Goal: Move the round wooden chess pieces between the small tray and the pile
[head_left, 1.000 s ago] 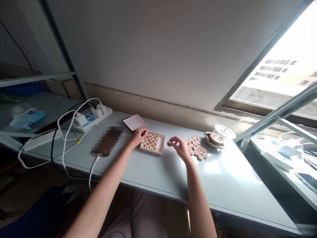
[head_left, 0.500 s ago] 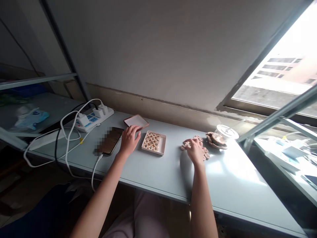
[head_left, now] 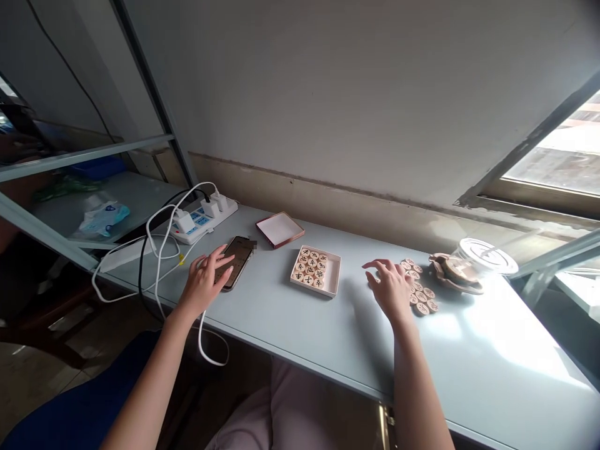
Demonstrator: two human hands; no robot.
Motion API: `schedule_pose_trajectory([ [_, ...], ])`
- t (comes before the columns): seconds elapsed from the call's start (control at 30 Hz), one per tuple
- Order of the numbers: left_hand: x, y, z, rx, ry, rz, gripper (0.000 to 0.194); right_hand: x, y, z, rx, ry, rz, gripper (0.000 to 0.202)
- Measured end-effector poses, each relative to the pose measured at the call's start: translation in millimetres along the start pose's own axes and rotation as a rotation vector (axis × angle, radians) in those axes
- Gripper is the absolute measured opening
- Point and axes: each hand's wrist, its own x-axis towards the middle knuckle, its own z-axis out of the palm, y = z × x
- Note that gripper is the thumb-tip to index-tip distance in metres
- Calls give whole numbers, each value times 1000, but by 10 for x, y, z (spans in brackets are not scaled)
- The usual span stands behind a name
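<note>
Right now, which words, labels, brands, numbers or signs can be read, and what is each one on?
None can be quoted with certainty.
Pieces in the box: dark characters, too small to read surely.
Loose pieces: marks too small.
Power strip: blue labels, too small.
Packet: blue mark, blurred.
Phone: screen too dim to read.

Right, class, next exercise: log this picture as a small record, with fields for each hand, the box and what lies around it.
left hand: fingers spread over smartphone
right hand: fingers spread at loose xiangqi pieces
box: open; boxed xiangqi pieces at left, bare strip at right
box lid: inside facing up, beyond smartphone and box
power strip: plugs fitted
</note>
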Motion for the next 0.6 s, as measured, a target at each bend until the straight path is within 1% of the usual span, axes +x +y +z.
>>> schedule_pose_trajectory([
  [0.1, -22, -2, 9, 7, -15, -11, 51, 10, -5, -20, 2, 15, -17, 16],
  [0.33, -8, -118, 73, 21, -11, -40, 49, 4, -44, -48, 15, 14, -57, 16],
  [0.5, -14, -144, 47, -13, 71, -61, 48, 6, -56, -54, 21, 36, -104, 21],
  [0.6, -29, -155, 20, -3, 97, -86, 47, 5, -65, -54, 11, 30, -120, 20],
])
